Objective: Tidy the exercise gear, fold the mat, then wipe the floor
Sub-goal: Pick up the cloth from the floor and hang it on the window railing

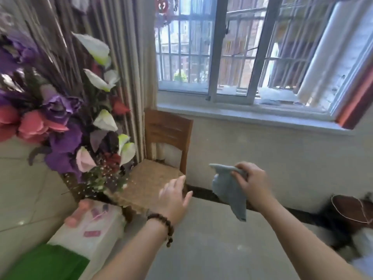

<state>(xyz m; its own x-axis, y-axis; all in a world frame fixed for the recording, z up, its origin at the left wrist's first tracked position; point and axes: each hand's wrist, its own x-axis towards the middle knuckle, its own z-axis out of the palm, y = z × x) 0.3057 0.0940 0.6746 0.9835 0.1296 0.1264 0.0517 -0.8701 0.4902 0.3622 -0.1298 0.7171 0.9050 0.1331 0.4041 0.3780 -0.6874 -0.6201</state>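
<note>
Grey cloth in right hand (bare floor below)

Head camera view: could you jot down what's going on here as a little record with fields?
Right hand: pinching a grey-blue cloth, which hangs loose
Left hand: open, empty, fingers spread, bead bracelet on wrist
Wooden chair: under the window, seat bare
Artificial flowers: left of the chair
Floor: cloth not touching it yet

The pale grey floor carries a wooden chair at the far left. A white box stands near left, and a dark, blurred heap lies right.
</note>
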